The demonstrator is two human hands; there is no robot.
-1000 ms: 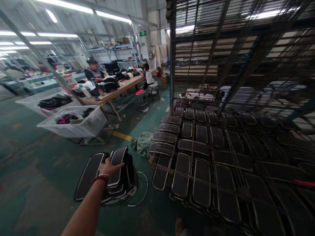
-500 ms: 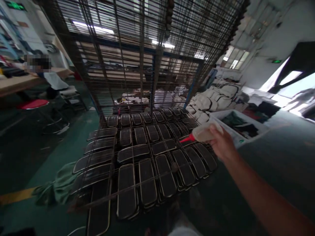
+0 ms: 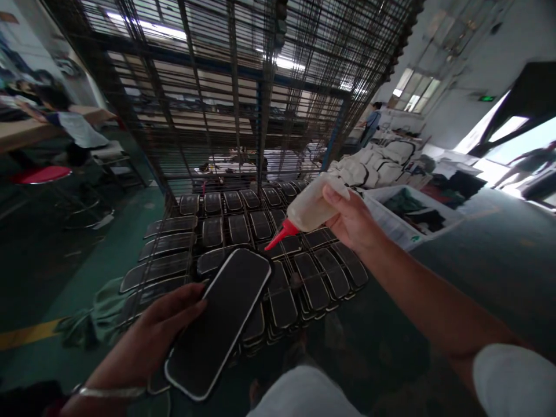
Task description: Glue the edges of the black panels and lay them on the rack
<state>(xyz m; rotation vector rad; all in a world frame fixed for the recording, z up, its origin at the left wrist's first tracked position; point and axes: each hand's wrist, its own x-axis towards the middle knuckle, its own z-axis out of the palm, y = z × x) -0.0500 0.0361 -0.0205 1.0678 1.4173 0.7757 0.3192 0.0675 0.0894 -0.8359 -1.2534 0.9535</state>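
Observation:
My left hand (image 3: pixel 167 324) grips the left edge of a dark rounded rectangular panel (image 3: pixel 221 321) with a white line along its border. The panel is tilted, its far end raised toward the middle of the view. In my right hand (image 3: pixel 347 217) is a translucent squeeze bottle (image 3: pixel 315 202) with a red pointed nozzle (image 3: pixel 281 234). The nozzle points down and left, close to the panel's far right corner; whether it touches I cannot tell. Behind and below, many similar dark panels (image 3: pixel 310 281) lie in rows on a wire rack (image 3: pixel 258 133).
A white crate (image 3: pixel 391 226) of dark cloth stands right of the rack, before a pile of white bundles (image 3: pixel 377 165). Green cloth (image 3: pixel 102 313) lies on the floor at left. A red stool (image 3: pixel 41 175) and a seated person (image 3: pixel 80 127) are farther left; other people are in the background.
My left hand has come into view holding a panel. The bottle in my right hand has moved left and nearer, its nozzle now by that panel. The view has shifted slightly.

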